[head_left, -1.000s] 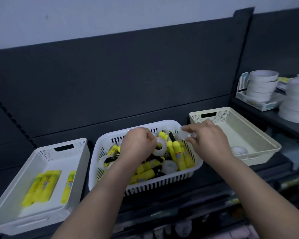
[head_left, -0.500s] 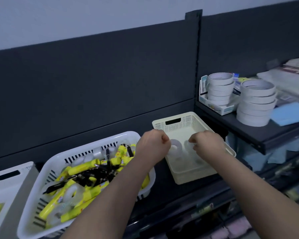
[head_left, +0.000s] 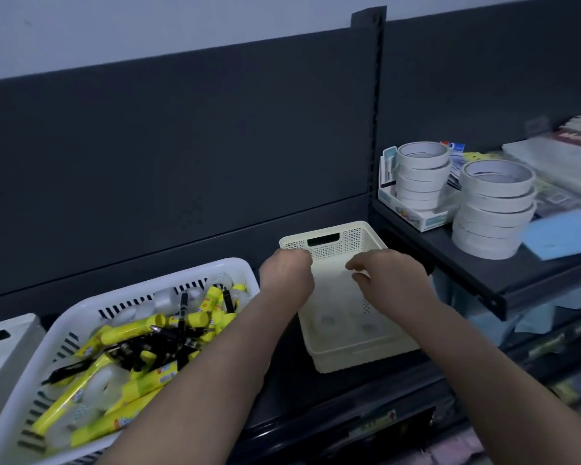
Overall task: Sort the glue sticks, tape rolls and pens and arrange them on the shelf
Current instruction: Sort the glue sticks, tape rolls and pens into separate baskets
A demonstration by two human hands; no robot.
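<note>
Both hands are over the cream basket (head_left: 332, 245), which sits on the dark shelf (head_left: 282, 374) near its right end, hard against the raised shelf (head_left: 483, 263) on the right.

1. Left hand (head_left: 287, 278): I see it above the cream basket's left rim, near the back left corner. The fingers curl inward into a loose fist. I cannot tell whether anything is inside it.
2. Right hand (head_left: 388, 276): I see it above the basket's middle, toward the right wall. The fingers (head_left: 358, 265) are bent and point left and down. No object shows between them; I cannot tell the grip for certain.
3. Cream basket contents: two pale tape rolls (head_left: 327, 319) lie flat on the floor near the front edge, side by side and apart. They are blurred.

The white basket (head_left: 91, 308) stands to the left of the cream basket on the same shelf, tilted in view. It holds a mixed pile: yellow glue sticks (head_left: 133, 330), black pens (head_left: 168, 344) and clear tape rolls (head_left: 103, 384). The pens lie mostly across the middle of the pile; the glue sticks run from the front left corner to the back right corner. My left forearm crosses the basket's front right corner.

A third basket (head_left: 0, 340) shows only partly at the left edge of the frame. Its contents are out of view.

On the raised shelf, two stacks of white tape (head_left: 495, 209) stand near the left end, the rear one in a small carton (head_left: 413, 214).
</note>
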